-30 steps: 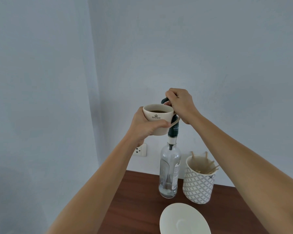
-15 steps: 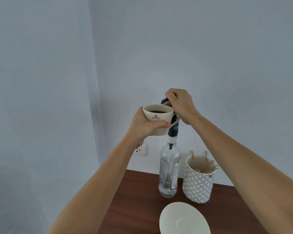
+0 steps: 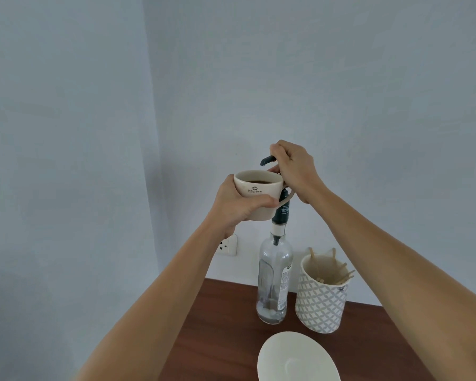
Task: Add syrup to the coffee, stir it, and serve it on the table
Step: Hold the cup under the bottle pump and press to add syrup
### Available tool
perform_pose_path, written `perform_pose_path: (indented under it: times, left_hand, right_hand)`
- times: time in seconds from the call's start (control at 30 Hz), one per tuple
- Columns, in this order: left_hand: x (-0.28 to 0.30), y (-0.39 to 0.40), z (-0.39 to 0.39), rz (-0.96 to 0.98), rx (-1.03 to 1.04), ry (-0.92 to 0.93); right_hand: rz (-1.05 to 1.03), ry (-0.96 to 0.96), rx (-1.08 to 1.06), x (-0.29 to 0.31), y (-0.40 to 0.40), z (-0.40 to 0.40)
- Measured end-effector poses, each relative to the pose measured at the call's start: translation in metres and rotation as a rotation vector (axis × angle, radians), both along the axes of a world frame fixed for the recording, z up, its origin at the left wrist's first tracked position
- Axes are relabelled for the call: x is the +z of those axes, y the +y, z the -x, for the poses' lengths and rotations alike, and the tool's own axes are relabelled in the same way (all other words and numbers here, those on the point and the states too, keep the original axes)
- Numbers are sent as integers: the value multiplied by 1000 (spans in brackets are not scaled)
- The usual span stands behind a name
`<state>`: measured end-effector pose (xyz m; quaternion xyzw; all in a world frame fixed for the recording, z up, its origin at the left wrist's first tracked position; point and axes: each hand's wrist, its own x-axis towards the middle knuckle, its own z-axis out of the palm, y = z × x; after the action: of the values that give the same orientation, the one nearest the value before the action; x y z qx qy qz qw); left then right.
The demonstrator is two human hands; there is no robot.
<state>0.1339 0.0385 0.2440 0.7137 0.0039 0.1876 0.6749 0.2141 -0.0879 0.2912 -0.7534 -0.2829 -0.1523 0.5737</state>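
Cream ceramic cup (image 3: pixel 254 195) of coffee gripped in left hand (image 3: pixel 238 206), held in the air with its rim just under the dark pump spout (image 3: pixel 267 160). Right hand (image 3: pixel 293 167) clenched over the pump head on the syrup bottle (image 3: pixel 274 281), which stands on the wood surface (image 3: pixel 220 325) beside a patterned holder of stir sticks (image 3: pixel 322 295). Saucer (image 3: pixel 297 358) sits nearer, bare. Risks: spout not centred over the rim, so syrup runs down the outside; bottle looks nearly empty, so pump may sputter; hard press could tip the tall bottle or jolt coffee out
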Motion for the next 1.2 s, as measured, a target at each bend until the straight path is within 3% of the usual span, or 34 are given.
perform_pose_path:
  times: [1.2]
  left_hand:
    - [-5, 2, -1, 0, -10, 1]
  right_hand:
    - [16, -34, -8, -2, 3, 4]
